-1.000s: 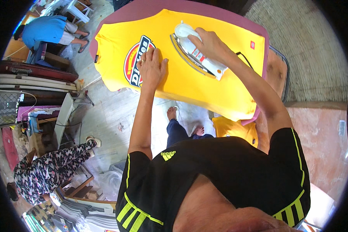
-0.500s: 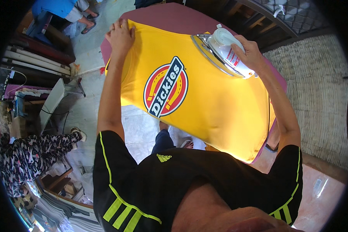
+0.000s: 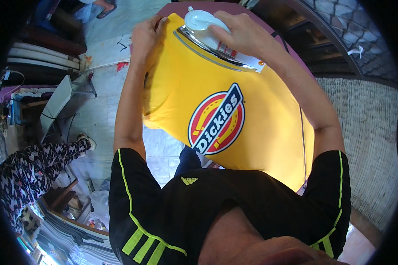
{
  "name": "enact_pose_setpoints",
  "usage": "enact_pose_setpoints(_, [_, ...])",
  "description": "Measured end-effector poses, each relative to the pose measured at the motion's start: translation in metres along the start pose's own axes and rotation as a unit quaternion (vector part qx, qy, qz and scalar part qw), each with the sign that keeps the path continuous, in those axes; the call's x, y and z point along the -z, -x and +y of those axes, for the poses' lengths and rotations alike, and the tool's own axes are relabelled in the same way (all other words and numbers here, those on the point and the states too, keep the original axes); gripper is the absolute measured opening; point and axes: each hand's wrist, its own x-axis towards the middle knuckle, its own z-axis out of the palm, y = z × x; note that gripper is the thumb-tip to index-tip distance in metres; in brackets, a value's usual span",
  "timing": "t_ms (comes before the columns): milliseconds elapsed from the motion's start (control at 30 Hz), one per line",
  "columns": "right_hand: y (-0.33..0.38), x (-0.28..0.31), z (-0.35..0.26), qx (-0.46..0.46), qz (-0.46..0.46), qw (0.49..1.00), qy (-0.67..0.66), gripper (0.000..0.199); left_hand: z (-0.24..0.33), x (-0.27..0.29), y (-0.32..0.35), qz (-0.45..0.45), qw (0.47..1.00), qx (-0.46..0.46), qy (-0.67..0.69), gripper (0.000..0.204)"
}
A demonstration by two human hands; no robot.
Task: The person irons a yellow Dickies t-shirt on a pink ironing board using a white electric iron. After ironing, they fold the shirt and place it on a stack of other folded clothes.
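A yellow T-shirt [image 3: 269,110] with a round red, white and dark-blue print is spread over a maroon ironing board [image 3: 292,55]. My right hand [image 3: 241,33] is wrapped round the handle of a white iron [image 3: 202,34] with a shiny metal base. The iron lies along the shirt's far edge, its tip pointing to the upper left. At the far left corner, the fingers of my left hand [image 3: 148,33] are closed on the shirt's edge. The iron's dark cord [image 3: 302,132] runs down across the right side of the shirt.
A person in patterned trousers [image 3: 35,170] is at the left, and another person's foot [image 3: 105,11] shows at the top. A small folding table [image 3: 57,101] stands on the left. A dark lattice gate [image 3: 349,26] and a woven mat [image 3: 362,132] lie to the right.
The iron in my right hand has moved left and away from me, toward my left hand. The shirt and its print have shifted right and nearer; my left hand now pinches the shirt's edge.
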Motion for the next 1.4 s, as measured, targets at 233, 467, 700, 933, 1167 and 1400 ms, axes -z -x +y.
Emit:
enact_pose_setpoints(233, [-0.065, -0.028, -0.019, 0.041, 0.064, 0.997, 0.021, 0.044, -0.032, -0.008, 0.022, 0.127, 0.99, -0.041, 0.036, 0.021])
enact_pose_setpoints(467, [-0.113, -0.03, -0.035, 0.033, 0.082, 0.996, -0.001, 0.042, -0.04, -0.021, 0.02, 0.186, 0.978, -0.095, 0.015, 0.017])
enact_pose_setpoints(700, [-0.099, -0.035, -0.026, 0.032, 0.069, 0.997, -0.002, 0.048, -0.048, -0.022, 0.022, 0.176, 0.98, -0.089, -0.009, 0.016])
enact_pose_setpoints(933, [-0.024, 0.014, 0.047, 0.025, 0.072, 0.997, -0.013, 0.051, 0.013, -0.015, 0.032, 0.184, 0.956, -0.201, -0.111, 0.02])
enact_pose_setpoints(1167, [0.153, 0.107, 0.078, -0.173, 0.18, 0.966, -0.059, 0.051, 0.244, -0.124, 0.237, -0.122, 0.932, -0.338, 0.04, 0.033])
enact_pose_setpoints(1400, [0.36, 0.184, 0.07, -0.298, 0.232, 0.924, -0.066, 0.05, 0.343, -0.253, 0.357, -0.208, 0.847, -0.484, 0.064, 0.016])
